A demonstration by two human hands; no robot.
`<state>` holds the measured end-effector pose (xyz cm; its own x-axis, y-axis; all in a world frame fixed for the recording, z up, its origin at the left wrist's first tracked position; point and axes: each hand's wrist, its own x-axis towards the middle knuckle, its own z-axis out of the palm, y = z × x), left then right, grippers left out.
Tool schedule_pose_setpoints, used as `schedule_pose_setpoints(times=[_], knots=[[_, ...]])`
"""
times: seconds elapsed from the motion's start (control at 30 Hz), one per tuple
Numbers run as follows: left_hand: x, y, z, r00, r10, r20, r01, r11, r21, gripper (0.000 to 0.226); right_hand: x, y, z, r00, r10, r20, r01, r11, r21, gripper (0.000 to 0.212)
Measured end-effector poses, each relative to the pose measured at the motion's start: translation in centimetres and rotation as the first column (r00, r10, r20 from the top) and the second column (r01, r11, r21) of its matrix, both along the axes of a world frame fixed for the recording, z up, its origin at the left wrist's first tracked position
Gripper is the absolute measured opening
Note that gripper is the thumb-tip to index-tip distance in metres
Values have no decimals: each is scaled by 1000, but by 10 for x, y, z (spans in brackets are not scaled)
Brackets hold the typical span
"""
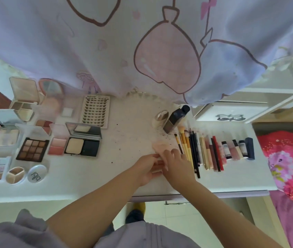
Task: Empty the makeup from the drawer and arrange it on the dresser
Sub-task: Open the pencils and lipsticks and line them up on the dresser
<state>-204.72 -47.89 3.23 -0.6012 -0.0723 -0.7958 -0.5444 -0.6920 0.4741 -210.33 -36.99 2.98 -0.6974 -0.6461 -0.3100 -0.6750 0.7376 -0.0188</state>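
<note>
Meeting at the near middle of the white dresser top: left hand and right hand, fingers curling together around a small pale item, too blurred to identify. Lying just beyond the fingertips, touching or nearly so: pale peach teardrop-shaped makeup sponge. Flanking: open palettes at left, including dark square nine-pan eyeshadow palette; row of brushes and pencils at right.

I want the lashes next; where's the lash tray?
In the head view, the lash tray lies left of centre on the dresser, near the curtain, behind the powder compact.
</note>
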Motion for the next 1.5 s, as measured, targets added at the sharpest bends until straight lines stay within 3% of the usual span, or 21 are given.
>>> schedule_pose_setpoints(times=[0.1,0.17,0.23,0.27,0.3,0.37,0.4,0.43,0.5,0.57,0.6,0.7,0.77,0.83,0.93,1.03,1.13,1.2,1.3,1.37,1.5], knots=[[11,1,3,1000,-30,-2,29,998,-50,29,3,11,-4,998,56,19,-56,998,-18,47],[17,1,7,997,-62,-34,58,990,-130,28,1,13,-3,991,44,123,-29,992,-122,49],[24,-2,13,981,-172,-88,123,907,-403,40,-6,11,5,939,-13,343,115,953,-280,47],[28,-8,16,950,-304,-72,187,739,-647,48,-9,7,11,893,-40,448,208,920,-331,43],[32,-14,18,892,-453,10,238,450,-861,56,-12,2,18,835,-53,548,292,887,-358,39],[40,-29,23,768,-603,214,184,-113,-977,64,-14,-9,34,671,4,741,429,814,-392,29],[44,-35,26,731,-620,286,141,-274,-951,66,-14,-15,43,576,58,815,488,775,-401,25],[46,-41,29,718,-615,327,106,-367,-924,64,-13,-22,52,502,104,858,528,749,-400,24],[51,-54,32,732,-593,336,61,-435,-899,58,-11,-37,68,500,103,860,510,767,-389,23],[58,-63,37,746,-580,326,92,-396,-914,51,-11,-52,81,598,45,800,406,844,-351,31],[64,-66,40,754,-581,307,149,-304,-941,46,-11,-58,86,648,41,761,337,880,-334,32],[78,-77,52,822,-552,141,272,162,-949,23,-8,-74,94,759,157,632,112,925,-364,25],[89,-89,61,870,-493,-1,265,469,-843,17,-4,-81,98,702,262,663,44,913,-406,16],[105,-106,68,883,-452,-126,284,728,-624,25,-2,-87,99,587,326,741,58,896,-440,10],[139,-128,65,917,-339,-212,251,902,-352,36,-2,-96,94,537,329,777,141,873,-467,11],[175,-136,43,981,-150,-121,102,938,-331,29,8,-104,74,427,224,876,299,879,-371,15],[207,-132,15,1000,4,14,2,919,-395,26,39,-114,43,411,116,904,231,946,-226,23],[217,-129,5,988,103,113,-25,836,-548,27,64,-125,22,435,84,896,195,963,-185,27],[215,-130,0,966,160,202,61,619,-783,30,92,-149,1,523,58,850,216,956,-198,23],[209,-134,-2,950,198,240,114,499,-859,27,104,-166,-8,585,56,809,222,949,-226,17],[199,-141,-6,950,213,228,130,392,-910,27,119,-187,-17,706,110,700,106,960,-257,16]])
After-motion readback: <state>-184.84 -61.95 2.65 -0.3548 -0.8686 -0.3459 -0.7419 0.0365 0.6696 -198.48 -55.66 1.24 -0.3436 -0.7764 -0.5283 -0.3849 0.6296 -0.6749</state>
